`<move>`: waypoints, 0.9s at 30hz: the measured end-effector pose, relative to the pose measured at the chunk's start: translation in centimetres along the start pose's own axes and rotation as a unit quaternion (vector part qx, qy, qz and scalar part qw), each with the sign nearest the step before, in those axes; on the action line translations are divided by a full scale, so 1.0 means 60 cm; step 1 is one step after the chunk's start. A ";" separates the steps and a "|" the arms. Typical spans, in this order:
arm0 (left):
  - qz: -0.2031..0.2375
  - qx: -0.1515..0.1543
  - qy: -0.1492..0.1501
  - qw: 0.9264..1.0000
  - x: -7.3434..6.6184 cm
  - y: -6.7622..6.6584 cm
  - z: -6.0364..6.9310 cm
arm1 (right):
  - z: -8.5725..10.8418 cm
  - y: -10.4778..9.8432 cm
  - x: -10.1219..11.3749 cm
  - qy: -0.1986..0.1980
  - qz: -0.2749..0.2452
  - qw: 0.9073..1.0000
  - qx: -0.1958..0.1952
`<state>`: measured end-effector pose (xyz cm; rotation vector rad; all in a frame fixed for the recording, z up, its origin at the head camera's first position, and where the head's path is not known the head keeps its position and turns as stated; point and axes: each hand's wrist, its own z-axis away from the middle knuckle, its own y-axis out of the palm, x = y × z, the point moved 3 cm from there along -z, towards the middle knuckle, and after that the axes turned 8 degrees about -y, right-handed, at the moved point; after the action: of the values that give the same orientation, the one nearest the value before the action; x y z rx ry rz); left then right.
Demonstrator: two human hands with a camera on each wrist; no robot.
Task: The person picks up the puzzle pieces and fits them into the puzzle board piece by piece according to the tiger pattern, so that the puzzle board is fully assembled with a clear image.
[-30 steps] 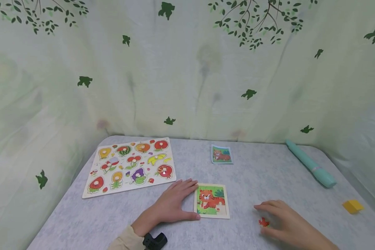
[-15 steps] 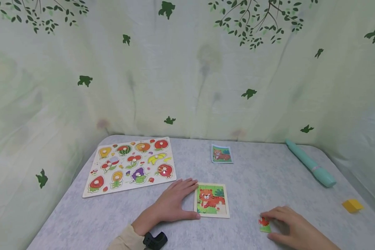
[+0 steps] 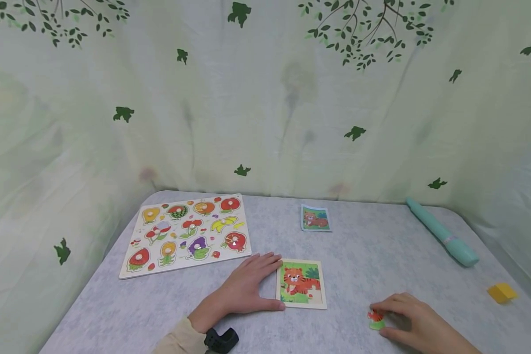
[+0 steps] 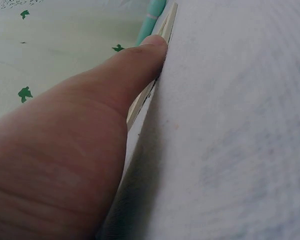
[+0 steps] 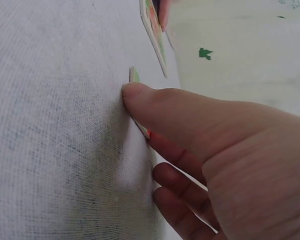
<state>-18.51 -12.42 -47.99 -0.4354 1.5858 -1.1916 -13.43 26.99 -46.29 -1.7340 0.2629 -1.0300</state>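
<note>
A tiger jigsaw puzzle (image 3: 300, 281) in a pale wooden frame lies flat at the table's front middle in the head view. Its lower right shows a pale, unfilled patch. My left hand (image 3: 245, 290) rests at its left side, fingers straight along the upper left corner. The thumb touches the lower left corner; the frame's edge (image 4: 171, 25) shows beyond it in the left wrist view. To the right, my right hand (image 3: 404, 317) pinches a small red-and-green puzzle piece (image 3: 375, 324) between thumb and fingers. In the right wrist view the thumb hides much of the piece (image 5: 134, 74).
A fruit peg puzzle board (image 3: 186, 236) lies at the left. A small tiger picture card (image 3: 316, 219) sits at the back middle. On the right are a teal rolled-up item (image 3: 444, 233) and a yellow block (image 3: 502, 293). A printed curtain (image 3: 265, 98) hangs behind the table.
My right hand has come down around the puzzle piece, turned it slightly and now pinches it; its green part came into view. The left hand stays against the tiger puzzle. The head view shifted slightly.
</note>
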 end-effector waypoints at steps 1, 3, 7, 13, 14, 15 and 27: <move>0.000 -0.001 0.001 1.000 0.000 0.000 0.000 | 0.000 0.000 0.000 0.000 -0.001 1.000 -0.001; 0.000 -0.002 0.002 1.000 -0.001 0.000 0.000 | 0.000 0.000 0.000 -0.003 -0.001 1.000 -0.003; 0.000 -0.002 0.002 1.000 0.000 -0.001 0.000 | -0.003 -0.002 0.001 0.004 -0.007 1.000 -0.001; -0.001 0.000 0.003 1.000 -0.002 0.000 -0.001 | -0.009 -0.003 0.004 0.005 -0.023 1.000 0.004; -0.002 0.001 0.003 1.000 -0.002 0.000 -0.001 | -0.008 -0.003 0.004 0.000 -0.023 1.000 0.003; -0.002 0.001 0.003 1.000 -0.002 0.000 -0.001 | -0.008 -0.003 0.004 -0.004 -0.023 1.000 0.001; -0.001 0.002 0.000 1.000 -0.001 -0.002 0.000 | -0.031 -0.010 0.021 -0.010 -0.004 1.000 -0.008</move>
<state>-18.51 -12.42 -47.88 -0.4363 1.5830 -1.1957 -14.22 25.25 -45.01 -1.7598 0.2525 -1.0175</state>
